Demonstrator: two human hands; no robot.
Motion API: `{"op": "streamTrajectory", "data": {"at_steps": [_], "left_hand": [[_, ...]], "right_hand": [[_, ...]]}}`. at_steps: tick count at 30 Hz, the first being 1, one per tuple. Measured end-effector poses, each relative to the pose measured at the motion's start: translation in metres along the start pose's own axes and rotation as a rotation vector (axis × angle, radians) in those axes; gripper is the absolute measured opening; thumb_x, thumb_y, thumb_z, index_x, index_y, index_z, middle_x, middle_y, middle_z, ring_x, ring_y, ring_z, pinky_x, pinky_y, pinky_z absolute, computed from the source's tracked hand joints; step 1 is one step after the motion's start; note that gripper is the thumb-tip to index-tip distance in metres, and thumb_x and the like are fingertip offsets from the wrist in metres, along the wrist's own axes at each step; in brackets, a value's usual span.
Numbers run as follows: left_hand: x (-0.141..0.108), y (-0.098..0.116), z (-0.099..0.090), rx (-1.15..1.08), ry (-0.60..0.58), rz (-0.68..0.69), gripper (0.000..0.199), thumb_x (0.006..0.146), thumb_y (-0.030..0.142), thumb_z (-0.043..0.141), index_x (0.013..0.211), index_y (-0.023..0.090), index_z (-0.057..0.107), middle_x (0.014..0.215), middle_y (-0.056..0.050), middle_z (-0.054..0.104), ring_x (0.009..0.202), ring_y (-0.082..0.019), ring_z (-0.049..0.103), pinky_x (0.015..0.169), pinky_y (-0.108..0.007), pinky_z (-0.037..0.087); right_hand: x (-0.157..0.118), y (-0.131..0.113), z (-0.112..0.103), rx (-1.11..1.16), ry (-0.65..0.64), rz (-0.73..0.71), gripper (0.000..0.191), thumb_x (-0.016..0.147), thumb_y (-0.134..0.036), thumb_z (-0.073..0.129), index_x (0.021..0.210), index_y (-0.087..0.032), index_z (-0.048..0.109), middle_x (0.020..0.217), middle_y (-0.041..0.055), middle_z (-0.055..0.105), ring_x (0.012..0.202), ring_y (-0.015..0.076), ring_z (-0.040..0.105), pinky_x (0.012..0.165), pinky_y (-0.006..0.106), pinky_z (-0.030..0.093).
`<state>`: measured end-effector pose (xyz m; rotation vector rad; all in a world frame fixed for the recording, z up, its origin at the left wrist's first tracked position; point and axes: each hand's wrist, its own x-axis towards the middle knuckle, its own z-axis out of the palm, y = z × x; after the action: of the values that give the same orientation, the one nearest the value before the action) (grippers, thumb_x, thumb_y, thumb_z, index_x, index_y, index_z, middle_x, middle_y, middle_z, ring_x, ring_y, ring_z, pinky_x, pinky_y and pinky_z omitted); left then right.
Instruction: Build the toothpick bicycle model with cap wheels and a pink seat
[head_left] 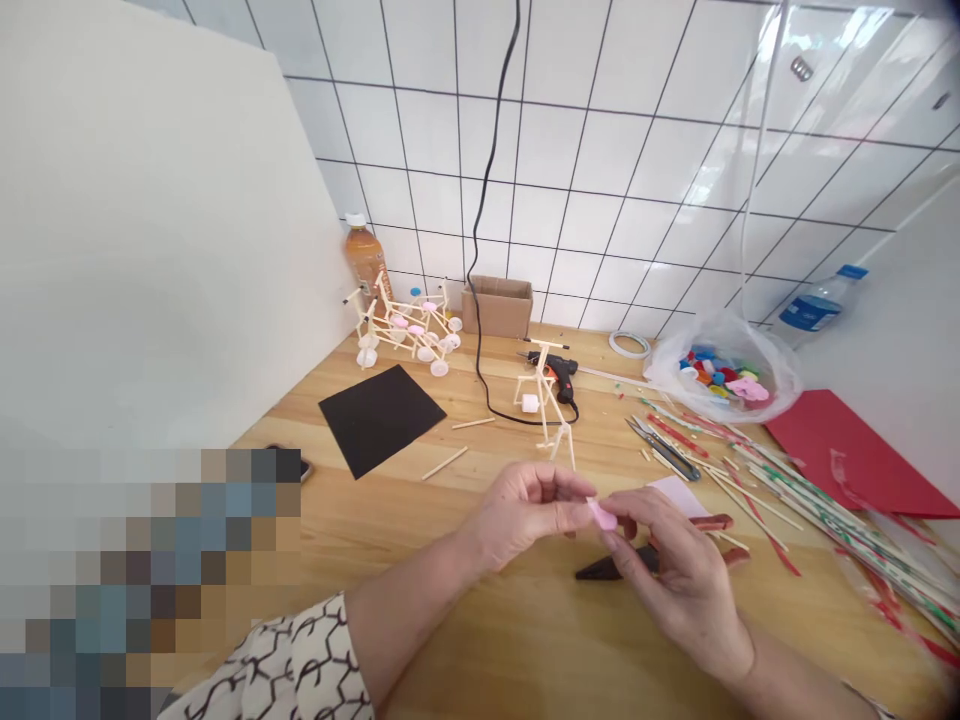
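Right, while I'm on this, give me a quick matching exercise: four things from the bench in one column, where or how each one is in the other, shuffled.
Things:
1. pink piece
2. black sheet
3. cardboard box
4. plastic bag

Places and states:
A. standing near the tiled wall
B. holding small colourful pieces
C. between the fingers of the left hand and right hand
D. lying flat on the table

Pairs: 1-C, 2-D, 3-A, 4-B

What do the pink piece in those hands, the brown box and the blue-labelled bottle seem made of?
Pink piece: perhaps foam or paper, judging by its matte, even surface.
Brown box: likely cardboard, with dull, flat walls.
Blue-labelled bottle: probably clear, glossy plastic, see-through above the label.
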<state>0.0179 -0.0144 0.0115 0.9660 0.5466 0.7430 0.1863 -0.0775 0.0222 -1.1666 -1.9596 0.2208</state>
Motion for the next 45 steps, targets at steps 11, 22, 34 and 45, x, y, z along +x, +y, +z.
{"op": "streamTrajectory", "data": {"at_steps": [11, 22, 34, 45], "left_hand": [[0.041, 0.035, -0.043, 0.621, 0.317, 0.188, 0.016, 0.071, 0.014, 0.060, 0.085, 0.012, 0.069, 0.077, -0.005, 0.067, 0.063, -0.012, 0.055, 0.063, -0.025, 0.043], [0.061, 0.019, -0.049, 0.741, 0.185, 0.252, 0.019, 0.071, 0.016, 0.062, 0.088, 0.013, 0.071, 0.066, -0.001, 0.057, 0.058, -0.011, 0.046, 0.058, -0.023, 0.037], [0.065, 0.006, -0.048, 0.677, 0.164, 0.370, 0.014, 0.072, 0.012, 0.063, 0.081, 0.017, 0.072, 0.067, -0.001, 0.057, 0.062, -0.012, 0.050, 0.061, -0.024, 0.041], [0.066, 0.005, -0.048, 0.645, 0.137, 0.421, 0.014, 0.074, 0.012, 0.061, 0.079, 0.018, 0.072, 0.073, -0.003, 0.063, 0.070, -0.014, 0.057, 0.067, -0.026, 0.046]], "right_hand": [[0.049, 0.021, 0.014, -0.239, 0.175, -0.010, 0.011, 0.082, -0.016, 0.057, 0.092, -0.019, 0.058, 0.074, 0.0023, 0.060, 0.063, 0.0138, 0.050, 0.062, 0.029, 0.044], [0.060, 0.042, 0.031, -0.356, 0.203, -0.102, 0.013, 0.082, -0.016, 0.057, 0.094, -0.020, 0.058, 0.079, 0.0052, 0.065, 0.070, 0.0178, 0.058, 0.061, 0.031, 0.045], [0.061, 0.049, 0.034, -0.384, 0.163, -0.135, 0.016, 0.081, -0.015, 0.059, 0.096, -0.020, 0.057, 0.083, 0.0062, 0.064, 0.074, 0.0186, 0.058, 0.064, 0.032, 0.046], [0.062, 0.050, 0.035, -0.399, 0.154, -0.180, 0.016, 0.080, -0.014, 0.059, 0.094, -0.021, 0.059, 0.081, 0.0057, 0.066, 0.072, 0.0188, 0.060, 0.064, 0.032, 0.048]]}}
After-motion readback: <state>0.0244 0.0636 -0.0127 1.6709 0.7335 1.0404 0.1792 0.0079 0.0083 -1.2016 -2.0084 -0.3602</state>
